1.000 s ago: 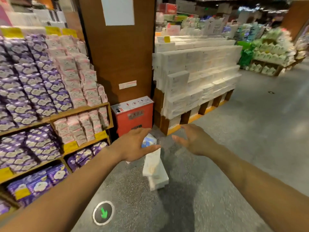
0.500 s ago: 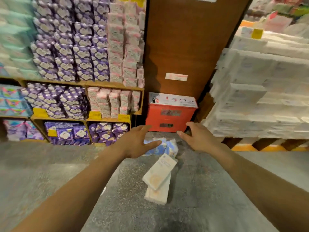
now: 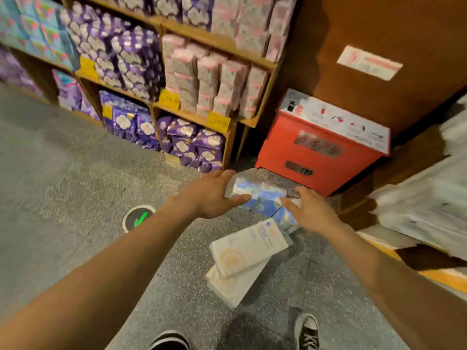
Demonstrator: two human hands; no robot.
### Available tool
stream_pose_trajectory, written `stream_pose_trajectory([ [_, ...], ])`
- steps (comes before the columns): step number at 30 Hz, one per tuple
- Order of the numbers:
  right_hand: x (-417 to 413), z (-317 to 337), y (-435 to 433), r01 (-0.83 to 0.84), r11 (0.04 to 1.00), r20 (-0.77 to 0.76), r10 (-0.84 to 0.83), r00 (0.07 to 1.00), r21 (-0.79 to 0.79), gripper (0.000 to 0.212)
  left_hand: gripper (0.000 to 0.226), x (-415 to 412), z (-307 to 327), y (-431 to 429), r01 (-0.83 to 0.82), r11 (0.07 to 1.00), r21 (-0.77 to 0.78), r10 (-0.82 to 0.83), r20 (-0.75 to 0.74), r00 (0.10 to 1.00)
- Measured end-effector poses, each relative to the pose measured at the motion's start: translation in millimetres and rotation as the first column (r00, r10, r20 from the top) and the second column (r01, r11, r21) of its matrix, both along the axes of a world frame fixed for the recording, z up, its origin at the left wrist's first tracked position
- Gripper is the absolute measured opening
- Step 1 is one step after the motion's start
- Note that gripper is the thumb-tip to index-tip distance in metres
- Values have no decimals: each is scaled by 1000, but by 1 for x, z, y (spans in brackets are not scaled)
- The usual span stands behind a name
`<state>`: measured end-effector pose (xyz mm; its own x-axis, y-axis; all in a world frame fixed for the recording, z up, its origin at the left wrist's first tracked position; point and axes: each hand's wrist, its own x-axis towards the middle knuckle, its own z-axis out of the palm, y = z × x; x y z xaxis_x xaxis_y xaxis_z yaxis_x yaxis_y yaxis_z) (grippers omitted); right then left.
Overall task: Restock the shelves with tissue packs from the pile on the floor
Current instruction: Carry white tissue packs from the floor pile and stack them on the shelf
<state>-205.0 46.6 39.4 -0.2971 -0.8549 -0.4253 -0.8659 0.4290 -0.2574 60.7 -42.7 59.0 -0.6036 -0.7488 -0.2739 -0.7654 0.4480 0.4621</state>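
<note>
A small pile of tissue packs lies on the grey floor in front of a red box. Blue-and-white tissue packs (image 3: 262,197) form its far part. Two long white packs (image 3: 249,248) lie crossed nearer to me. My left hand (image 3: 209,195) reaches the left end of the top blue pack, with its thumb against the pack's near side and its fingers spread over the far side. My right hand (image 3: 309,210) touches the right end with straight fingers. Wooden shelves (image 3: 199,117) with purple and pink packs stand behind on the left.
The red box (image 3: 321,152) stands against a brown wooden pillar (image 3: 379,34). At the right, stacked white packs (image 3: 424,205) sit on a pallet. A round floor marker with a green arrow (image 3: 139,218) lies to the left. My shoes (image 3: 307,329) show at the bottom edge.
I have bent down and closer to the pile. Both hands moved forward from above the floor and now touch the blue packs from either side.
</note>
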Motion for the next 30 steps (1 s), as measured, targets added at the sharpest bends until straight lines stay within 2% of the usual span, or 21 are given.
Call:
stream_pose_trajectory([
  [4, -43, -138, -31, -87, 996, 13, 87, 996, 10, 77, 92, -31, -135, 4, -178, 984, -13, 178, 11, 984],
  [8, -84, -277, -46, -138, 990, 15, 137, 990, 30, 80, 97, -54, -286, 21, -378, 924, 55, 379, -6, 925],
  [12, -120, -402, -52, -192, 973, 3, 193, 981, 126, 117, 104, -82, -415, 50, -523, 837, 163, 524, 40, 851],
  [16, -145, -491, -46, -153, 962, 12, 154, 988, 228, 132, 117, -98, -509, 72, -623, 750, 221, 619, 99, 779],
  [18, -157, -525, -46, -67, 970, 101, 44, 994, 232, 135, 125, -102, -539, 80, -703, 686, 187, 707, 60, 705],
  [19, -162, -536, -46, -42, 976, 169, 5, 986, 216, 131, 128, -104, -549, 82, -762, 617, 200, 774, 22, 633],
  [21, -170, -554, -47, -26, 990, 316, -19, 949, 139, 109, 130, -105, -563, 88, -851, 415, 321, 900, -9, 435],
  [23, -167, -552, -40, -8, 996, 413, -27, 910, 83, 81, 114, -106, -567, 94, -862, 278, 423, 947, 31, 320],
  [25, -165, -543, -34, 27, 998, 430, -47, 902, 52, 63, 100, -109, -561, 96, -870, 261, 419, 955, 20, 297],
  [28, -161, -524, -35, 39, 999, 391, -34, 920, -6, 78, 88, -116, -529, 91, -878, 287, 383, 951, -9, 308],
  [30, -156, -498, -36, 20, 999, 376, -1, 927, -45, 71, 86, -116, -495, 90, -885, 315, 344, 946, -32, 324],
])
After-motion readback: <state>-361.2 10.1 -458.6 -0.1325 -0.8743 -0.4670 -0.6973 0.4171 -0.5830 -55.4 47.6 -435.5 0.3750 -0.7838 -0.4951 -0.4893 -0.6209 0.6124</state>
